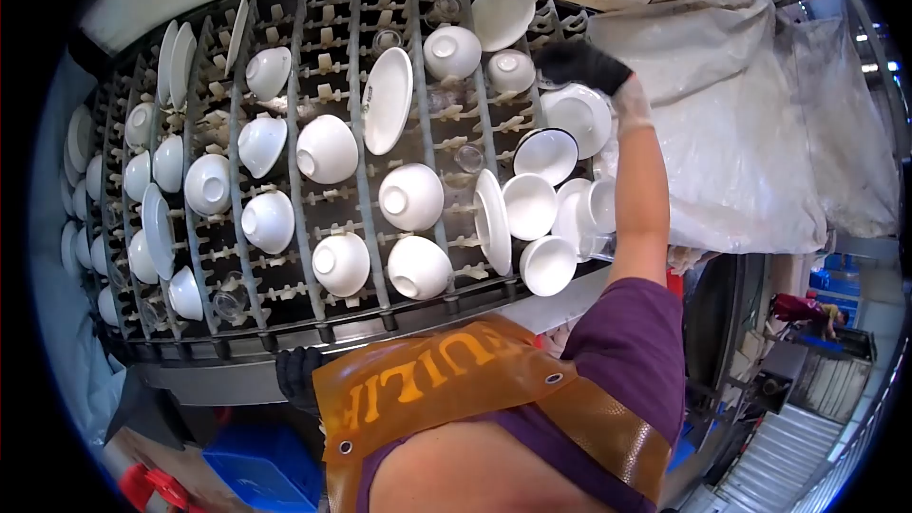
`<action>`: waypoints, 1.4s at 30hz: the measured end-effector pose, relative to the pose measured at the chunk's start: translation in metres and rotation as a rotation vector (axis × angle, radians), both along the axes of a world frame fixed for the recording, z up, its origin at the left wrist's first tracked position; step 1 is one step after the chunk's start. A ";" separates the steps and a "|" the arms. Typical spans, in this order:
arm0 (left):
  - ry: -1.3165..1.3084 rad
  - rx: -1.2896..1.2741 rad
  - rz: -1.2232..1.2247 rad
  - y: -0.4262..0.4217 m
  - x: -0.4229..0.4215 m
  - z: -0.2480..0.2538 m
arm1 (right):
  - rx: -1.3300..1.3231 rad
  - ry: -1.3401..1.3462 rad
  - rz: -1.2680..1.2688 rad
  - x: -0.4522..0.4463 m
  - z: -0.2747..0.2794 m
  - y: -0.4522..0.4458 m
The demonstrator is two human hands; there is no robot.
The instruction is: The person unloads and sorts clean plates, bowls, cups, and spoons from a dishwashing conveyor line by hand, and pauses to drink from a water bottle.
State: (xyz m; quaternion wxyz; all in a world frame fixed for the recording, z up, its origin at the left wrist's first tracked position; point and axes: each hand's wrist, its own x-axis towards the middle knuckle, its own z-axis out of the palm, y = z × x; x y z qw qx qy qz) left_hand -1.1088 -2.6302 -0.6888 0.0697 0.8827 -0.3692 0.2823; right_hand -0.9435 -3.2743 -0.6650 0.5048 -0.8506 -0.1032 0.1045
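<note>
My right hand (581, 66), in a black glove with a clear plastic cuff, reaches over the far right end of the dish conveyor (356, 218). Its fingers look curled; what they hold, if anything, is hidden. Just left of it lies a small upturned white bowl (511, 72), and below it a white plate (578, 122). Several white bowls (529, 207) are gathered at this end beside an upright oval plate (492, 221). My left hand (300, 377), also gloved in black, is by the conveyor's metal front edge (214, 375), its fingers curled and partly covered by my apron.
Rows of upturned bowls (328, 149), standing plates (388, 101) and small glasses (469, 158) sit among the conveyor's pegs. Plastic sheeting (712, 123) hangs at the right. A blue bin (266, 465) stands low at left. Another person (807, 310) is far off at right.
</note>
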 end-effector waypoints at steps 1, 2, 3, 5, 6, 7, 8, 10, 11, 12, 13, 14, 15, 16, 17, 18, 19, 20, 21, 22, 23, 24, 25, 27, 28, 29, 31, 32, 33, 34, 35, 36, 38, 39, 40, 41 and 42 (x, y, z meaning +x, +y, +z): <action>-0.001 0.008 0.001 -0.003 -0.001 0.000 | -0.149 0.191 0.153 -0.017 0.006 0.015; -0.004 0.016 0.001 -0.006 -0.002 0.002 | -0.297 0.200 0.174 -0.041 0.007 0.040; -0.005 0.024 -0.003 -0.008 -0.003 0.002 | -0.852 0.120 0.312 -0.052 0.044 0.083; -0.006 0.046 -0.010 -0.012 -0.003 0.004 | -0.957 0.043 -0.008 -0.076 -0.022 0.074; -0.011 0.043 -0.004 -0.015 -0.003 0.005 | -0.955 -0.001 -0.092 -0.080 -0.028 0.070; -0.020 0.045 0.007 -0.022 -0.005 0.010 | -0.870 -0.012 -0.260 -0.085 -0.006 0.086; -0.045 -0.026 0.031 -0.035 -0.002 0.016 | -0.833 -0.213 -0.396 -0.093 -0.001 0.095; -0.033 0.009 -0.002 -0.032 -0.005 0.013 | -0.829 -0.561 -0.533 -0.103 0.008 0.111; -0.035 0.038 -0.039 -0.032 -0.005 0.012 | -0.931 -0.612 -0.470 -0.104 0.004 0.110; -0.054 0.035 -0.052 -0.033 -0.005 0.011 | -0.937 -0.575 -0.420 -0.111 0.005 0.120; -0.053 0.035 -0.042 -0.035 -0.005 0.010 | -0.944 -0.541 -0.368 -0.119 0.007 0.131; -0.069 0.014 -0.022 -0.038 -0.006 0.008 | -0.721 -0.485 -0.397 -0.131 -0.018 0.127; -0.082 -0.006 0.001 -0.041 -0.008 0.006 | -0.532 -0.244 -0.412 -0.138 -0.017 0.133; -0.060 -0.001 0.001 -0.041 -0.009 0.006 | -0.554 -0.228 -0.341 -0.145 -0.013 0.140; -0.054 -0.002 0.017 -0.041 -0.012 0.005 | -0.575 -0.211 -0.272 -0.149 -0.010 0.146; -0.039 -0.013 0.012 -0.039 -0.012 0.003 | -0.576 -0.213 -0.258 -0.149 -0.017 0.147; -0.025 -0.026 0.005 -0.040 -0.012 0.002 | -0.636 -0.085 -0.301 -0.148 -0.023 0.147; -0.030 -0.029 0.014 -0.047 -0.013 0.007 | -0.697 0.043 -0.343 -0.147 -0.026 0.147; -0.032 -0.033 0.030 -0.049 -0.013 0.005 | -0.700 0.035 -0.329 -0.144 -0.024 0.141; -0.028 -0.050 0.024 -0.049 -0.014 0.002 | -0.754 0.044 -0.376 -0.136 -0.007 0.140; -0.021 -0.061 0.014 -0.049 -0.015 0.001 | -0.804 0.058 -0.427 -0.131 0.001 0.140; 0.030 -0.083 0.039 -0.048 -0.019 0.000 | -0.793 -0.305 -0.530 -0.132 -0.001 0.141; 0.039 -0.079 0.035 -0.048 -0.021 0.000 | -0.578 -0.651 -0.599 -0.123 0.011 0.151; 0.028 -0.026 0.019 -0.052 -0.022 0.001 | -0.588 -0.881 -0.515 -0.105 0.021 0.159; 0.018 0.003 0.013 -0.053 -0.021 0.002 | -0.597 -0.781 -0.473 -0.104 0.020 0.166; 0.020 0.005 0.017 -0.054 -0.021 -0.001 | -0.602 -0.682 -0.428 -0.104 0.020 0.174; 0.016 -0.152 0.055 -0.056 -0.024 -0.010 | -0.365 -0.442 -0.347 -0.116 0.017 0.182; 0.019 -0.154 0.075 -0.061 -0.025 -0.006 | -0.240 -0.445 -0.312 -0.123 0.009 0.185; 0.003 -0.143 0.060 -0.069 -0.024 0.002 | -0.114 -0.442 -0.277 -0.130 0.005 0.188; -0.011 -0.132 0.042 -0.075 -0.023 0.007 | -0.380 -0.525 -0.082 -0.130 0.018 0.190; -0.002 -0.131 0.056 -0.076 -0.023 0.006 | -0.718 -0.669 0.069 -0.133 0.033 0.198; -0.001 -0.125 0.036 -0.074 -0.023 0.004 | -0.713 -0.677 0.134 -0.135 0.032 0.202; 0.042 -0.215 0.135 -0.074 -0.032 -0.007 | -0.728 -0.668 0.294 -0.143 0.032 0.205; 0.057 -0.219 0.117 -0.072 -0.034 -0.009 | -0.742 -0.677 0.313 -0.147 0.034 0.204; 0.074 -0.229 0.103 -0.071 -0.034 -0.010 | -0.774 -0.656 0.302 -0.149 0.043 0.202; 0.086 -0.239 0.094 -0.070 -0.036 -0.011 | -0.804 -0.639 0.294 -0.149 0.055 0.200; 0.100 -0.230 0.115 -0.072 -0.039 -0.011 | -0.835 -0.658 0.223 -0.151 0.065 0.196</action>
